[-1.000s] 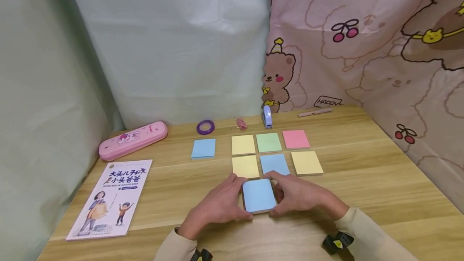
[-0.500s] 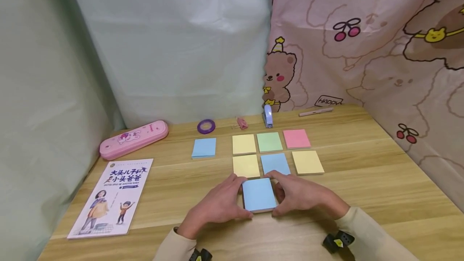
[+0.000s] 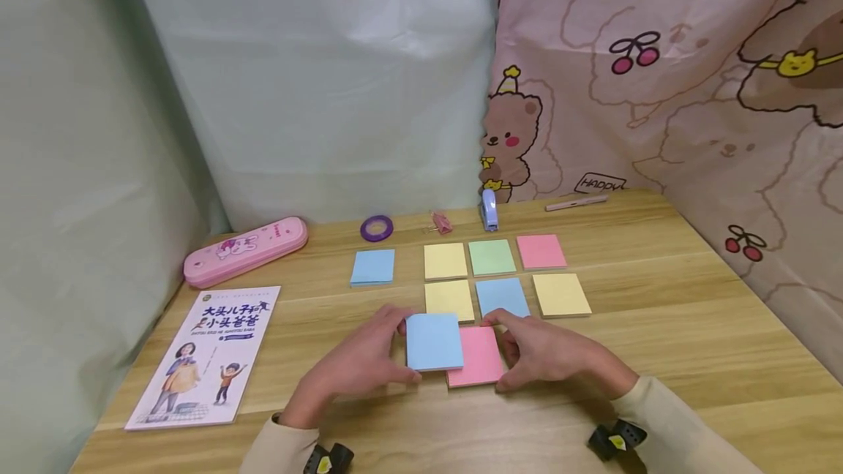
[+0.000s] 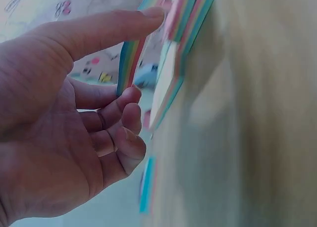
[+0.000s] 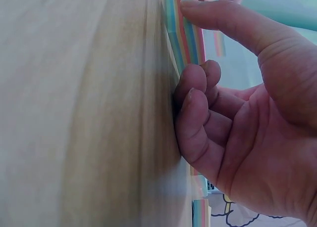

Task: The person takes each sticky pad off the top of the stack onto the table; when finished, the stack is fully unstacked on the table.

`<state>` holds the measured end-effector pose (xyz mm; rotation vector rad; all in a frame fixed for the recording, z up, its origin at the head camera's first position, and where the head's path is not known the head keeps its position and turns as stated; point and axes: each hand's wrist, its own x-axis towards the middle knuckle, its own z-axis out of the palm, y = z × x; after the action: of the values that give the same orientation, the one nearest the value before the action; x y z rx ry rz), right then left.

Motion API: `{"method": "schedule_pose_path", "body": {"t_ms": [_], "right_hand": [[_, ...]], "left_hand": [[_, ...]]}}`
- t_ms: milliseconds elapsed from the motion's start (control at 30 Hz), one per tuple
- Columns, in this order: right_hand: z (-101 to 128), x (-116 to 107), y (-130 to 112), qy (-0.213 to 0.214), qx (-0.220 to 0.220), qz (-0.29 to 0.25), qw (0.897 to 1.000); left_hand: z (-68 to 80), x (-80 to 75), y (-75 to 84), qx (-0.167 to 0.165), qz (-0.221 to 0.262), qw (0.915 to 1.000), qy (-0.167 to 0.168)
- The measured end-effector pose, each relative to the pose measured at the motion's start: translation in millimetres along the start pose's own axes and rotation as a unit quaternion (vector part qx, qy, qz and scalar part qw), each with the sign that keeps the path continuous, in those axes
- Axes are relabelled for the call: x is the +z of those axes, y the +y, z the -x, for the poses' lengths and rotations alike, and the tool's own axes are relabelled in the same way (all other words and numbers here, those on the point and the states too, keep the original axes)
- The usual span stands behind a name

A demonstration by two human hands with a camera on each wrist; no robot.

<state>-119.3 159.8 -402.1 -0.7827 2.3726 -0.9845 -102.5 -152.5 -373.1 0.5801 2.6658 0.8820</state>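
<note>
Holding blue pad [image 3: 433,341] in left hand [image 3: 356,366], pinched thumb against curled fingers; left wrist view shows thumb [image 4: 111,31] on top edge, fingers [image 4: 121,106] under the striped stack edge. Blue pad slightly raised, overlapping left edge of pink pad [image 3: 479,366]. Gripping pink pad at its right side with right hand [image 3: 546,354]; right wrist view shows thumb [image 5: 233,22] over the top edge, curled fingers [image 5: 195,96] pressed to the side, pad lying flat on table [image 3: 658,357]. Both pads sitting at table centre-front, just at 6 o'clock of the grid.

Grid of six pads at 12 o'clock from hands: back row yellow [image 3: 444,260], green [image 3: 491,257], pink [image 3: 541,251]; front row yellow [image 3: 449,299], blue [image 3: 502,296], yellow [image 3: 561,294]. Rows close together, not touching as far as visible. Lone blue pad [image 3: 372,267] at 9 o'clock of the grid, apart from it.

Back edge, left to right: pink pencil case [image 3: 246,251], purple tape ring [image 3: 376,227], pink clip [image 3: 440,222], small blue stapler [image 3: 488,209], pink pen [image 3: 576,202]. Book [image 3: 204,355] lying flat at 9 o'clock of left hand, well apart. Beige sleeves and wrist cameras at bottom edge. Green sheet behind and left, pink bear-print cloth at right.
</note>
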Motion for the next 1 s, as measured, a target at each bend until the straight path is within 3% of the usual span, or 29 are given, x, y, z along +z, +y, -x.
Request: {"method": "schedule_pose_path", "body": {"t_ms": [233,400,533,700,1000], "right_hand": [[-1,1,-1,0.001,0.015,0.008,1.000],[-1,1,-1,0.001,0.015,0.008,1.000],[-2,1,-1,-0.001,0.019,0.006,1.000],[-2,1,-1,-0.001,0.019,0.006,1.000],[-2,1,0,-0.003,0.018,0.003,1.000]], "left_hand": [[7.3,-33.5,-32.8,-0.012,0.012,0.9990,0.040],[5.1,-48.0,-58.7,-0.035,0.020,0.9978,0.053],[1.0,-50.0,-75.9,-0.048,0.028,0.9974,0.044],[-4.4,-48.4,-88.2,-0.041,0.038,0.9978,0.036],[-14.8,-47.5,-93.0,-0.045,0.019,0.9987,0.014]]}}
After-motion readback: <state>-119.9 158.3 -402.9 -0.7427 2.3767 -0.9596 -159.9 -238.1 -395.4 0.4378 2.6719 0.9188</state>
